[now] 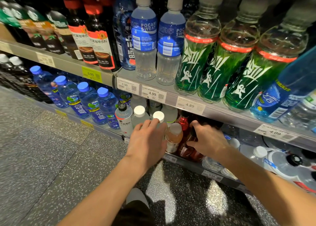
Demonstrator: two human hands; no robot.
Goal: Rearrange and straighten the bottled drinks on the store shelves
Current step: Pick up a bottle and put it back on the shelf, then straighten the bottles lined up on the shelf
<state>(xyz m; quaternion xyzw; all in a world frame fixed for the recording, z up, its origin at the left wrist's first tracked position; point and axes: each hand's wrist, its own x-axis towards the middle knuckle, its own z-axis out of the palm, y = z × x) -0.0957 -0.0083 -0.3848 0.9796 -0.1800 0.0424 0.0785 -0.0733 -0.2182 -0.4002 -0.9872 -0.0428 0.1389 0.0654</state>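
On the lower shelf, my left hand (148,141) wraps around a pale bottle with a white cap (158,116), fingers over its shoulder. My right hand (207,139) reaches under the upper shelf and grips a dark red bottle (191,151); the bottle's top is hidden by my fingers. Between my hands stands an orange-brown drink bottle with a grey cap (174,135). A red bottle (184,123) stands behind it. Another white-capped bottle (139,113) and a bottle with a black sport cap (123,117) stand left of my left hand.
The upper shelf (171,100) carries price tags along its edge, with two Pocari Sweat bottles (144,37), green bottles (225,64) and dark coffee bottles (100,37). Blue-capped bottles (89,100) fill the lower left. Large water jugs (280,162) sit lower right. Speckled floor (51,148) lies below.
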